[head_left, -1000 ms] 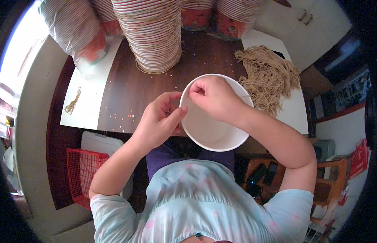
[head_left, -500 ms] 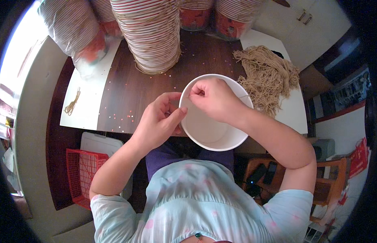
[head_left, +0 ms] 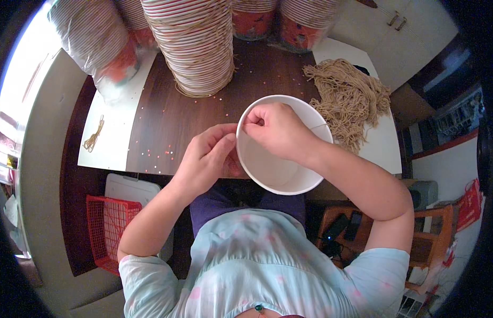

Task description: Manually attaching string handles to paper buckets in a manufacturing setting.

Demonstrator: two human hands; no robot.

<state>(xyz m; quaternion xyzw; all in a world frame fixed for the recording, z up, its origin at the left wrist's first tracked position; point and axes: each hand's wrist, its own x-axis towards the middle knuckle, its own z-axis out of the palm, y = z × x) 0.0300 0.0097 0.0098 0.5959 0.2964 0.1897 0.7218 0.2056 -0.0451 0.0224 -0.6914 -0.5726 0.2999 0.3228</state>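
A white round paper bucket [head_left: 278, 183] tilts its open mouth up toward me at the table's front edge. My right hand [head_left: 275, 127] reaches inside it, fingers closed in a pinch against the inner left wall; what they hold is hidden. On the outside, opposite those fingers, my left hand [head_left: 207, 156] has its thumb and forefinger close together at the bucket's left wall. Anything between them is too small to make out. A thin cord [head_left: 319, 126] shows at the inner right side of the bucket, near the rim.
A tall stack of buckets [head_left: 196, 53] with cords stands at the far middle, beside plastic-wrapped stacks [head_left: 87, 40]. Tan cords [head_left: 347, 95] lie heaped at right on the table [head_left: 167, 122]. A small cord bundle [head_left: 94, 135] lies left. A red basket [head_left: 106, 228] is below.
My left thumb has drawn back from over the rim to the outer wall, closer to the forefinger. The bucket and right hand have shifted very slightly.
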